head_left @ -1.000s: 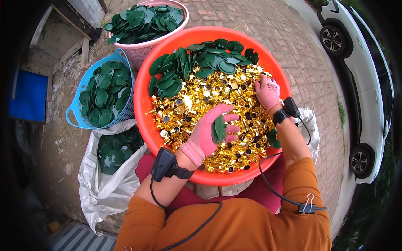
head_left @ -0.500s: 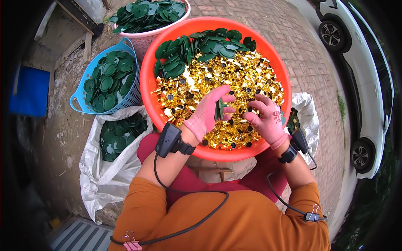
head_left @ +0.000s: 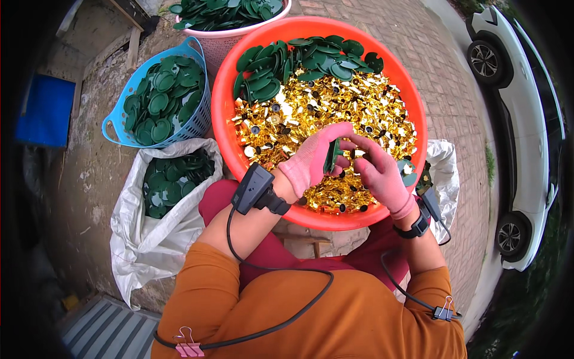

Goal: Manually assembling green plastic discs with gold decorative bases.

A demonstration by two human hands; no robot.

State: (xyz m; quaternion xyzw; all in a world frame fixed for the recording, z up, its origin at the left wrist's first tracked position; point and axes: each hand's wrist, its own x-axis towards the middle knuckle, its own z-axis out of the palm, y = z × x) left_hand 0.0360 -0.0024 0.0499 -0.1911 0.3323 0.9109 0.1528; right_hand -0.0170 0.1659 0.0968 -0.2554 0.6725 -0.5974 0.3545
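Both hands wear pink gloves above a large red-orange tub (head_left: pixel 220 128) filled with small gold foil pieces (head_left: pixel 335 113), some showing dark round caps. Between the thumb and fingers of my left hand (head_left: pixel 314 157) a thin green disc (head_left: pixel 332 157) is held on edge, seen nearly side-on. My right hand (head_left: pixel 381 176) is curved with its fingers apart; its fingertips come up to the left fingers beside the disc, and I see nothing between them. Several loose green discs (head_left: pixel 260 72) are heaped along the tub's far side.
Green discs also fill a blue basket (head_left: pixel 203 107), a pink basket (head_left: pixel 224 45) and a white sack (head_left: pixel 134 239) on the left. Another white sack (head_left: pixel 445 173) stands right of the tub. A white car (head_left: pixel 526 137) is parked beyond the brick paving (head_left: pixel 439 78).
My right hand has moved in and its fingers have stretched out to the left hand's fingertips. The left hand keeps the green disc. The whole view has shifted slightly.
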